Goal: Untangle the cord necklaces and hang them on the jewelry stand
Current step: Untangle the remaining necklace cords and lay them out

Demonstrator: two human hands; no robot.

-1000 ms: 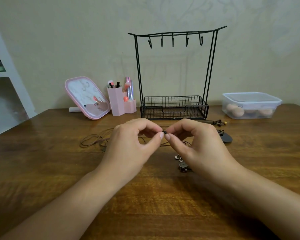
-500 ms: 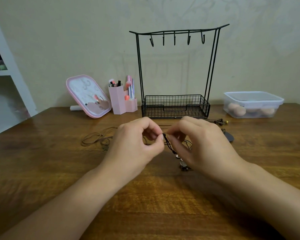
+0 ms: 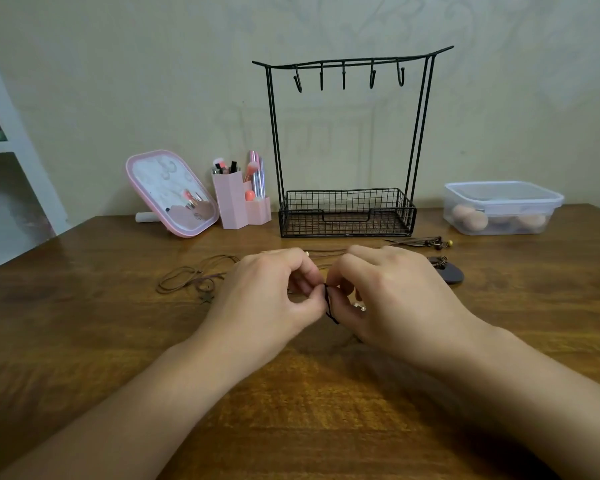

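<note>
My left hand [image 3: 271,292] and my right hand [image 3: 392,296] meet over the middle of the wooden table, both pinching a thin dark cord necklace [image 3: 329,304] that hangs in a short loop between the fingertips. Its pendant is mostly hidden under my right hand. A brown cord necklace [image 3: 187,278] with a small star charm lies coiled to the left. A beaded cord necklace [image 3: 430,241] and a dark flat pendant [image 3: 449,273] lie to the right. The black wire jewelry stand [image 3: 347,143] stands behind, its hooks bare.
A pink tilted mirror [image 3: 170,192] and a pink holder with brushes [image 3: 239,202] stand left of the stand. A lidded clear plastic box [image 3: 503,207] with sponges sits at the back right. A white shelf [image 3: 0,147] is at the far left.
My hands have drawn closer and lowered a little. The dark cord, first a tiny point between the fingertips, now hangs as a short loop between them.
</note>
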